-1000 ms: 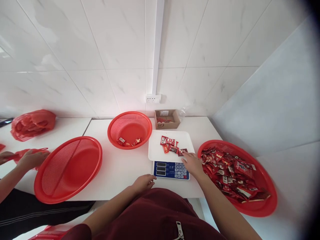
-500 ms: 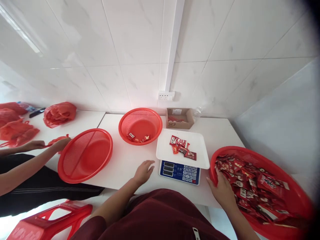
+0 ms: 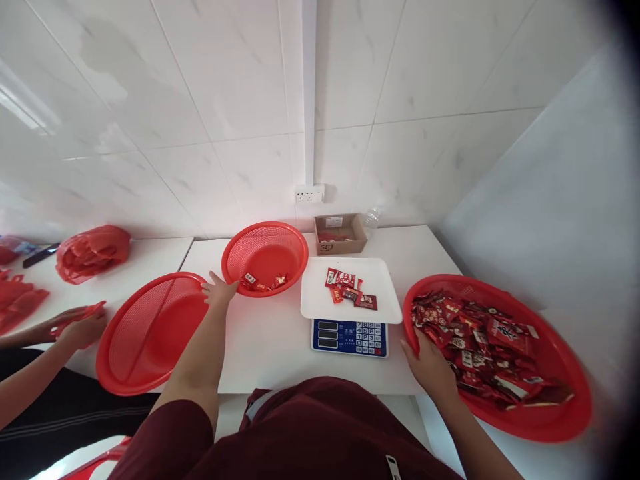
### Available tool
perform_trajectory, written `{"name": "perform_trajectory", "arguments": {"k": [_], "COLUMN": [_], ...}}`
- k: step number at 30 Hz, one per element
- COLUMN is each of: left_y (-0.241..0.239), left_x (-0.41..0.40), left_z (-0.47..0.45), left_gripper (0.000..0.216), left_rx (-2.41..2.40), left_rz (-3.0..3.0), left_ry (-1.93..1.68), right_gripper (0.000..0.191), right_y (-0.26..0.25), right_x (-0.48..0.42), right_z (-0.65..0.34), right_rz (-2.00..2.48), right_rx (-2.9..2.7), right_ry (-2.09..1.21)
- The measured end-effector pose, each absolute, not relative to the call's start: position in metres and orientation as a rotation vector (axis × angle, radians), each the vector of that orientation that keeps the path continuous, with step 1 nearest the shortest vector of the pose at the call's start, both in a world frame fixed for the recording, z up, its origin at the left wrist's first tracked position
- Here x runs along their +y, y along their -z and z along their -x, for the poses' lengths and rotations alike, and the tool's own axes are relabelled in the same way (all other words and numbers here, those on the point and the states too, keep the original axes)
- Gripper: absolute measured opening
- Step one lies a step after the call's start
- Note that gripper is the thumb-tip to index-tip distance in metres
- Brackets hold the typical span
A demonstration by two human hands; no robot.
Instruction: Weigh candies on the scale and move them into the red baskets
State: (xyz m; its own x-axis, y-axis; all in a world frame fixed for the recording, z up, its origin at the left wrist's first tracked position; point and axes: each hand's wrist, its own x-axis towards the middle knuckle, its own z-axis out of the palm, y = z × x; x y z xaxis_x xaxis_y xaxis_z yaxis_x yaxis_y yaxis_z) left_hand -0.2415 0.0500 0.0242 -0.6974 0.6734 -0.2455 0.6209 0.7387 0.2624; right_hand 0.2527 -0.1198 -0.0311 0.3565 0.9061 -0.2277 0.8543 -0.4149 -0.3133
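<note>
Red plastic forms the large basket [image 3: 564, 367], which sits by the right end of the worktop [image 3: 267, 343]; we grip its near-left rim with our right hand [image 3: 430, 367], curled over the edge. Heaped inside, beyond and to the right of that hand, lie wrapped snack packets [image 3: 483, 347]. We judge the loaded basket fairly weighty, its wall slightly springy and its slick contents apt to slide if it tilts; the thick rim looks the best hold, ideally with a hand on each side. Single packets should be light and crushable, best pinched at a sealed end.

Just left of our right hand stands the digital weighing scale [image 3: 349, 338]. On its white tray [image 3: 320, 303], up and to the left of that hand, a small group of packets [image 3: 349, 293] lies apart from both our hands. Our left hand [image 3: 219, 293], fingers spread, holds nothing that we can see. It is between the round mesh basket [image 3: 273, 260] to its upper right and the wider mesh basket [image 3: 145, 333] to its lower left; whether it touches either rim we cannot tell.

Against half a second earlier, our left hand has left its place near the scale and reached out to those two baskets, while our right hand is at the same rim.
</note>
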Motion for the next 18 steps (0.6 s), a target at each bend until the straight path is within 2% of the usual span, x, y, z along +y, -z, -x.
{"name": "perform_trajectory", "arguments": {"k": [5,8,14,18], "left_y": [-0.029,-0.034,-0.037,-0.039], "left_x": [0.058,0.058,0.055,0.053], "left_z": [0.254,0.262,0.276,0.293], "left_gripper": [0.100,0.094,0.095,0.089], "left_rx": [2.597,2.543,2.480,2.423], "left_rz": [-0.944,-1.037,-1.199,-1.448], "left_ry": [-0.188,-0.173,-0.132,0.010], "right_gripper": [0.063,0.062,0.062,0.062], "right_y": [0.030,0.033,0.033,0.032], "right_x": [-0.119,-0.120,-0.119,-0.117], "right_z": [-0.252,-0.254,-0.252,-0.251], "right_rz": [2.490,2.473,2.505,2.515], "right_rx": [-1.617,-1.621,-1.610,-1.615], "right_ry": [-0.569,-0.552,-0.571,-0.572]}}
